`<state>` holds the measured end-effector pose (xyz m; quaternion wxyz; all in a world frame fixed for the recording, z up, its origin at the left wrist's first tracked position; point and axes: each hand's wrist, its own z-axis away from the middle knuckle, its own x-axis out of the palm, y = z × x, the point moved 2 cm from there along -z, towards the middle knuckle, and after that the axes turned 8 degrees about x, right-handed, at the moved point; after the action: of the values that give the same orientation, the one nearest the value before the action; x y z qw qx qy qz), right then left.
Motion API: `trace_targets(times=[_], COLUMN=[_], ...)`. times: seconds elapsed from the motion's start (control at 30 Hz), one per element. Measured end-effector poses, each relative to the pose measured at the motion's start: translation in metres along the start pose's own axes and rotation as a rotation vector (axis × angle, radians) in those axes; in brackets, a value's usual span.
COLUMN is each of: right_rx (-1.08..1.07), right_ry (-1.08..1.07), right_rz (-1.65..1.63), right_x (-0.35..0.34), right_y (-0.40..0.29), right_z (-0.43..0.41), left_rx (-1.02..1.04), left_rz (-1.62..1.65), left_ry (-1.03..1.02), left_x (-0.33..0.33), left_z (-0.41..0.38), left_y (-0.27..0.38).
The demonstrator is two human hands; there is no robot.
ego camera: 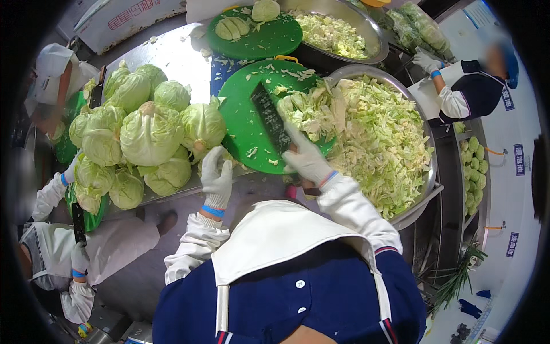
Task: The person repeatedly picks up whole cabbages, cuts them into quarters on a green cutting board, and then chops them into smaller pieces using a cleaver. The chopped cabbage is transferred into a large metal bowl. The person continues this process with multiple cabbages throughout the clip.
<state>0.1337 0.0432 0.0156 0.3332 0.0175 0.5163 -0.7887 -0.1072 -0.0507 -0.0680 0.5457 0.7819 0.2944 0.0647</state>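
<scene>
My right hand [307, 155], in a white knit glove, grips a broad dark cleaver [270, 116] with cabbage bits stuck to its blade. The blade lies over a round green cutting board [240, 112]. Just right of the blade, chopped cabbage [309, 112] is heaped along the board and spills over its edge. A large steel basin [432, 172] beside it is full of shredded cabbage [378, 146]. My left hand [216, 176], also gloved, is empty with thumb and fingers apart. It is near the board's lower left edge, close to a whole cabbage [203, 129] of the pile.
Whole cabbages [150, 133] are piled on the steel table [180, 47] at left. Another green board [266, 36] holds cut cabbage, beside a second basin [378, 38]. A co-worker holding a cleaver [78, 223] stands at lower left; others are at upper left and right [468, 90].
</scene>
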Motion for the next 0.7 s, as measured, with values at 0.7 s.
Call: trace_targets(times=[0.7], right_rx=[-0.025], right_ry=[-0.05], right_rz=[-0.488], right_x=[-0.047], right_y=[-0.01], right_z=[0.011], left_rx=[-0.433], left_rz=[0.594], left_ry=[0.443], left_x=[-0.163], left_z=[-0.094], left_y=[0.029])
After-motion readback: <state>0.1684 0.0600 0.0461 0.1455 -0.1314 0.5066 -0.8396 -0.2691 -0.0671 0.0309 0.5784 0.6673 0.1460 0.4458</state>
